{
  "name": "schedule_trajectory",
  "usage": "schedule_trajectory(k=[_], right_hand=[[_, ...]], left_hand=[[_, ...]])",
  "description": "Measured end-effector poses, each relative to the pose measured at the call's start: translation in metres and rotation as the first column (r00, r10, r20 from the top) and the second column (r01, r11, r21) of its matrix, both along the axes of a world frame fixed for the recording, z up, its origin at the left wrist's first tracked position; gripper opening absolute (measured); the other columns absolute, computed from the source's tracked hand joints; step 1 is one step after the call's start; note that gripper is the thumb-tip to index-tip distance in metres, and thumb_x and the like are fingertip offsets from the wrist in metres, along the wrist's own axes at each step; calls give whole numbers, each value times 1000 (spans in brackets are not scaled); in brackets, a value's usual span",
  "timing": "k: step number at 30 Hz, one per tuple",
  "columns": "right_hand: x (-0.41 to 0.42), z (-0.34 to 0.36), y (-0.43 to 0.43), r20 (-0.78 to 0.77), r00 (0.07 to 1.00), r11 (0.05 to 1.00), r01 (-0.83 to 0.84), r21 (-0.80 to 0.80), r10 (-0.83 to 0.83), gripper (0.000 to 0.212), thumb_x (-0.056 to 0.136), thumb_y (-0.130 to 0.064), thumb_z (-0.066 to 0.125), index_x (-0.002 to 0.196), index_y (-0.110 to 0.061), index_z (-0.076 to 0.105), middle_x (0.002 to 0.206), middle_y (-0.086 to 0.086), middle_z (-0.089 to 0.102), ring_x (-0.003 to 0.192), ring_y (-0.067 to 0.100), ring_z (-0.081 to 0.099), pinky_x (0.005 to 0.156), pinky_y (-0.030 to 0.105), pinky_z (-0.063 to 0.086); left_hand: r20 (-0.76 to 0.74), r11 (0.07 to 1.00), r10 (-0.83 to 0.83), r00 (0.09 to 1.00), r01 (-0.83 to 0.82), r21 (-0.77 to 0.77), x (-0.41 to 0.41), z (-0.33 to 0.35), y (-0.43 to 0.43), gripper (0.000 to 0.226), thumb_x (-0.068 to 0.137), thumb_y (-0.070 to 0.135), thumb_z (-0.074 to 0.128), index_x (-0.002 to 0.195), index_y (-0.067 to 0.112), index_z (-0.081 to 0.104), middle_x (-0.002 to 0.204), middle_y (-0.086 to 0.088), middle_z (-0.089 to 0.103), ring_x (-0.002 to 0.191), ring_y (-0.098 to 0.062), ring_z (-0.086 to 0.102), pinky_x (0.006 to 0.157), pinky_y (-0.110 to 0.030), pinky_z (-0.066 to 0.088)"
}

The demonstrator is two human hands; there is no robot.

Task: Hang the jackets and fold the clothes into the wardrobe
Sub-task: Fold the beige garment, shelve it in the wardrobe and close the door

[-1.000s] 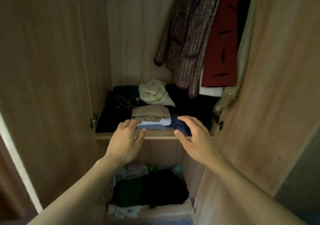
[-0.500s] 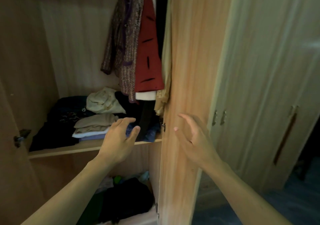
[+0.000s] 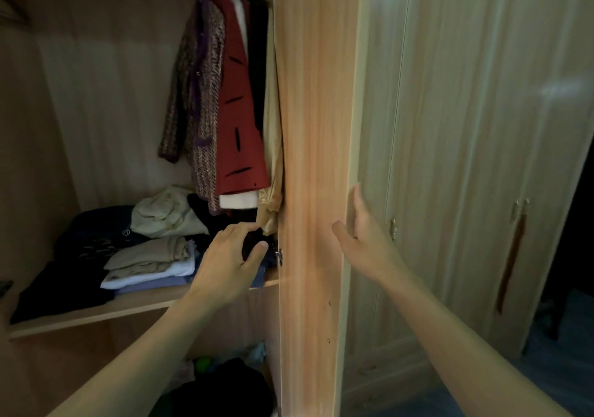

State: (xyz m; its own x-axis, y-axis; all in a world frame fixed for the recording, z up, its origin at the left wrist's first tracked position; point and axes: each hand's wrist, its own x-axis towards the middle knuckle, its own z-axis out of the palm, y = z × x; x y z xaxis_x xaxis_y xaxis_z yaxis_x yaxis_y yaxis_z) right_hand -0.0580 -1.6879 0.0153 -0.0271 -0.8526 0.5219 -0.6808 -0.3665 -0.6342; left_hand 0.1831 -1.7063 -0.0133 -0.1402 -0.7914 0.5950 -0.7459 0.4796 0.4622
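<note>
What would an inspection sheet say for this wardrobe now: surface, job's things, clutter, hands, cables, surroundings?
Surface: wooden shelf carries the clothes.
Job's things: tweed jacket and red jacket hang from the rail; folded stack lies at the shelf's front.
Clutter: crumpled cream garment behind the stack; dark heap in the lower compartment.
Hands: left hand open, holding nothing, before the shelf; right hand at the open door edge, fingers straight.
Cables: nothing seen.
Surroundings: closed pale doors on the right.
</note>
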Motion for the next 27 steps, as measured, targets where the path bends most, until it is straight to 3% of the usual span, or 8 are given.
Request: schedule_trajectory(k=[3,7,12,15,17,21,24,27], right_hand=[[5,-6,-9,17,998,995,53,-83,-52,72,103,-22,45,157,-25,-3,140,1,45,122,19,53,107,36,43],[14,-17,-12,36,999,987,12,-158,-6,73,101,-13,47,157,-27,2,137,1,45,96,2,54,89,19,44],[30,-26,-19,20,990,962,-134,-240,142,79,99,-4,49,156,-36,4,145,-7,42,106,6,57,96,32,52],[50,-30,-23,20,973,947,-221,-232,232,83,98,-1,49,154,-42,3,150,-16,31,110,11,56,95,28,51],[65,-32,-25,12,965,942,-254,-221,263,84,99,-2,49,153,-45,2,151,-6,36,109,15,57,96,24,50],[92,-31,-31,-52,958,929,-287,-233,282,84,100,-10,50,152,-47,-3,148,3,37,120,-11,43,105,25,43],[117,-31,-37,-58,952,920,-306,-246,301,85,99,-11,53,153,-47,-2,147,3,38,124,3,43,105,39,47],[148,-31,-46,-75,953,909,-304,-286,295,88,96,-9,57,154,-45,2,138,-1,43,124,9,47,99,41,51]], left_hand=[[8,999,28,1000,-28,21,10,0,-6,48,96,43,49,135,16,53,133,-3,57,121,-22,51,92,-32,39],[12,998,43,999,-44,49,14,-5,-7,46,97,42,51,135,16,53,134,-2,56,122,-20,50,94,-33,40],[32,997,59,998,-60,42,22,-14,-3,42,99,36,53,138,17,52,136,0,54,126,-19,47,96,-29,37],[37,997,59,998,-61,53,31,-21,-2,43,99,38,52,138,19,51,135,2,54,125,-17,47,96,-30,41],[36,997,57,998,-59,48,39,-23,-2,42,99,38,52,137,20,51,132,2,55,123,-17,49,95,-33,43],[45,999,37,998,-38,29,57,-28,-9,39,100,35,52,137,22,52,133,3,56,123,-16,48,97,-33,42],[75,1000,-24,997,22,15,68,-34,-13,40,99,29,51,139,25,52,137,7,54,125,-15,47,102,-32,40],[120,997,-73,990,73,3,81,-37,-12,41,99,27,47,140,25,51,136,9,53,120,-14,47,101,-37,41]])
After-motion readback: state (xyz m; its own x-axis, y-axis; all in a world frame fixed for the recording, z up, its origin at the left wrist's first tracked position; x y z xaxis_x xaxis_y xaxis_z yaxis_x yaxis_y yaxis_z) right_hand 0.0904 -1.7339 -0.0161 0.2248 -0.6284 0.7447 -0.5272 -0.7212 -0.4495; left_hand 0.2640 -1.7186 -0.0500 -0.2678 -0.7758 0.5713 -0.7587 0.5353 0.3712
